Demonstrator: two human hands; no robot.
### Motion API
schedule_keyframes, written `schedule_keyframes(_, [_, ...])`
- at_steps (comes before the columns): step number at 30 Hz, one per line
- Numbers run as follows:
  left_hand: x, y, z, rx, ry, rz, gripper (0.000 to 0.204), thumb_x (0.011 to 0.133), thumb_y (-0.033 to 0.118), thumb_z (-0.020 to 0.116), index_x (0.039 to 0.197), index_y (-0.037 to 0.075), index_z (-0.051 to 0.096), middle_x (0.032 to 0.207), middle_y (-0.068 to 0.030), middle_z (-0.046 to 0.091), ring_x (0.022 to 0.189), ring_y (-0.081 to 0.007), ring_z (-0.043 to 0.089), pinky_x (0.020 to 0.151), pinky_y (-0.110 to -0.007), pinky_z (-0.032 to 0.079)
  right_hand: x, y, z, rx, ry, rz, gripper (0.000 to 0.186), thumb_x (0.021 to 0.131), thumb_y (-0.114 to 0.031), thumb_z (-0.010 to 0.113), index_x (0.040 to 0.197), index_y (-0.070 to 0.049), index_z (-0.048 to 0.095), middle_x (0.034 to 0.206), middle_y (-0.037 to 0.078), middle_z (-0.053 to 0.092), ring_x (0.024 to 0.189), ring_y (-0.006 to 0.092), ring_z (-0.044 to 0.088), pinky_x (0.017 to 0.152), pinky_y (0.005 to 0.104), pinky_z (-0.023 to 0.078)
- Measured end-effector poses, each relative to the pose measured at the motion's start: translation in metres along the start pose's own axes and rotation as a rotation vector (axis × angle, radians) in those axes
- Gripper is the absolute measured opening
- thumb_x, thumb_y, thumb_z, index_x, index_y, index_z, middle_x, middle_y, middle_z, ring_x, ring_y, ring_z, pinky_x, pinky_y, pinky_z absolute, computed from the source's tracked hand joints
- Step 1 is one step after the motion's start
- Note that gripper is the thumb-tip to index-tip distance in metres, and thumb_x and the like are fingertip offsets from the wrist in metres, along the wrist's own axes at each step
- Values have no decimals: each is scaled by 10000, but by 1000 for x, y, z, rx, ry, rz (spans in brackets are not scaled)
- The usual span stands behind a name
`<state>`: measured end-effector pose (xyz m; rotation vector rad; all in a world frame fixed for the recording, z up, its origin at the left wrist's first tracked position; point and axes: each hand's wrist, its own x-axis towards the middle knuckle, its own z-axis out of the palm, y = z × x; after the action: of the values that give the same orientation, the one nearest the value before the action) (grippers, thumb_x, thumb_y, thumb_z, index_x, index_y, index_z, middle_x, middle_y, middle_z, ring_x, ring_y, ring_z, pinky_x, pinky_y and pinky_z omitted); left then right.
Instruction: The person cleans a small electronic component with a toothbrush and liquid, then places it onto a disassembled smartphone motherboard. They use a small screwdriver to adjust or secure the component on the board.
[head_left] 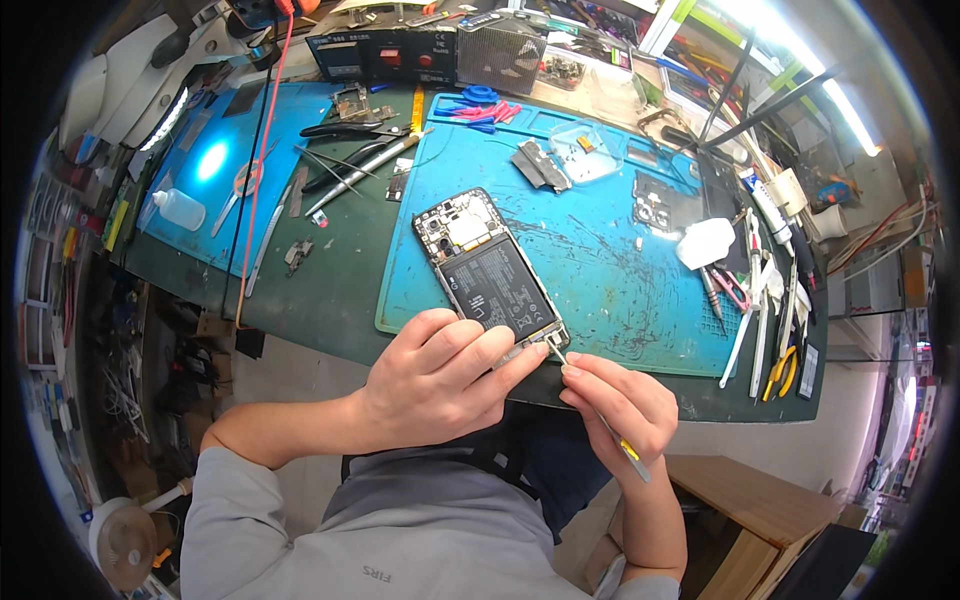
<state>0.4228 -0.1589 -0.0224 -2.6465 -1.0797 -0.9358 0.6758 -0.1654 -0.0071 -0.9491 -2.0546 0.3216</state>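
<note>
An opened smartphone [492, 285] lies tilted on the blue mat, its black battery and upper circuit board exposed. My left hand [440, 375] is curled around its lower end, with the fingertips pressed at the bottom edge. Held in my right hand [625, 405] is a pair of slim metal tweezers [632, 455] with a yellow mark. The tips reach the phone's bottom corner, close to my left fingertip. What they touch there is too small to make out.
The blue mat [620, 320] carries a grey metal plate [540, 165], a clear dish [585, 152] and a phone back part [660, 203]. Yellow-handled pliers [780, 372] and several tools lie at right. Pliers, a squeeze bottle [180, 208] and a red cable [262, 165] are at left.
</note>
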Motion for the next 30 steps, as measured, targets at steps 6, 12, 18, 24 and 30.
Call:
schedule_keyframes(6, [1, 3, 1, 5, 5, -23, 518, 779, 155, 769, 1294, 175, 826, 1169, 7, 601, 1021, -206, 545, 926, -388, 518, 1, 0, -1, 11, -4, -3, 209, 875, -50, 902, 1069, -11, 834, 1038, 168, 843, 886, 278, 829, 754, 329, 648])
schedule_keyframes(12, [1, 3, 1, 32, 15, -13, 502, 779, 156, 762, 1275, 175, 838, 1139, 8, 602, 1000, -201, 548, 897, -381, 530, 1, 1, 0, 24, -5, 0, 216, 872, -68, 906, 1070, -21, 834, 1041, 160, 845, 876, 265, 828, 716, 313, 625])
schedule_keyframes(18, [-1, 0, 2, 1, 38, -4, 484, 777, 154, 760, 1252, 170, 850, 1142, 10, 611, 996, -194, 553, 887, -373, 533, 2, 1, 0, 24, -2, 1, 211, 871, -74, 906, 1065, -31, 835, 1045, 152, 846, 865, 259, 825, 700, 308, 613])
schedule_keyframes(24, [0, -1, 0, 0, 30, 10, 478, 772, 136, 770, 1241, 167, 855, 1135, 14, 614, 990, -193, 556, 881, -374, 538, 2, 1, 0, 27, -4, 8, 209, 872, -56, 901, 1066, -22, 833, 1044, 159, 845, 873, 265, 827, 709, 312, 618])
schedule_keyframes(30, [-1, -3, 3, -13, 65, 12, 459, 771, 146, 778, 1222, 164, 859, 1145, 14, 620, 994, -196, 559, 870, -371, 540, 3, 0, -1, 38, -13, 19, 216, 867, -41, 901, 1070, -16, 830, 1042, 168, 844, 883, 275, 830, 716, 315, 622])
